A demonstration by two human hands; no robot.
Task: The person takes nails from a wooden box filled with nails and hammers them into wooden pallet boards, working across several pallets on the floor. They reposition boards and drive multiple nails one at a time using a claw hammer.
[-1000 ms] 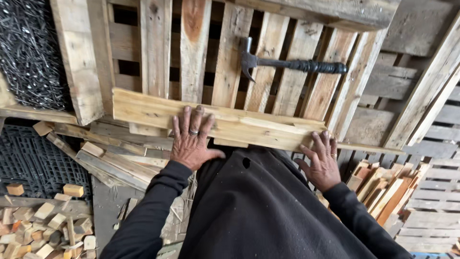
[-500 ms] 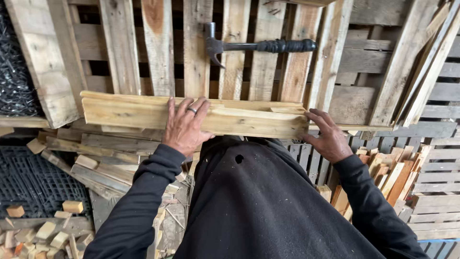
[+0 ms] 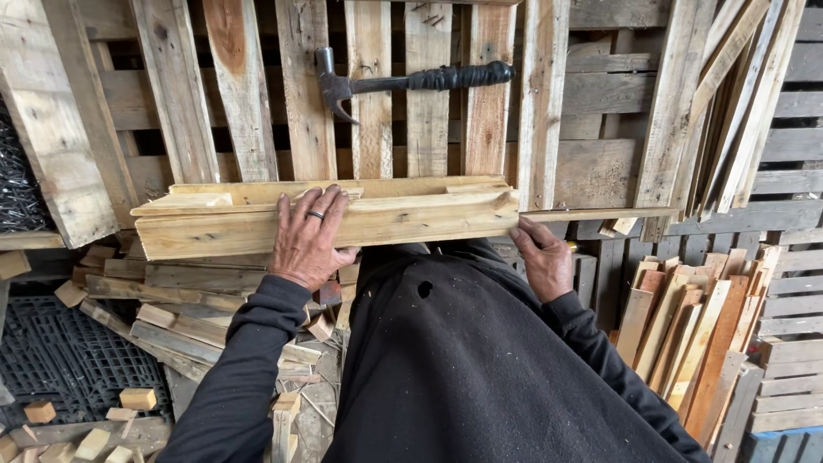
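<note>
A pale wooden beam (image 3: 403,221) lies crosswise in front of me, level, with split strips of wood on top. My left hand (image 3: 309,240), with a ring on one finger, grips the beam's near face, fingers spread over its top. My right hand (image 3: 542,257) holds the beam's right end from below. A black claw hammer (image 3: 403,81) lies on the slats of a wooden pallet (image 3: 240,103) just behind the beam. My black sleeves and jacket fill the lower middle of the view.
Loose planks and offcuts (image 3: 163,300) pile up at the left, above a black plastic grid (image 3: 60,360). Short boards (image 3: 686,334) stand on end at the right. More pallets (image 3: 789,171) are stacked at the right, and thin slats (image 3: 729,103) lean there.
The beam has swung from tilted to level and come closer to me. My right hand moved from the boards at the right to the beam's right end. The view shifted right.
</note>
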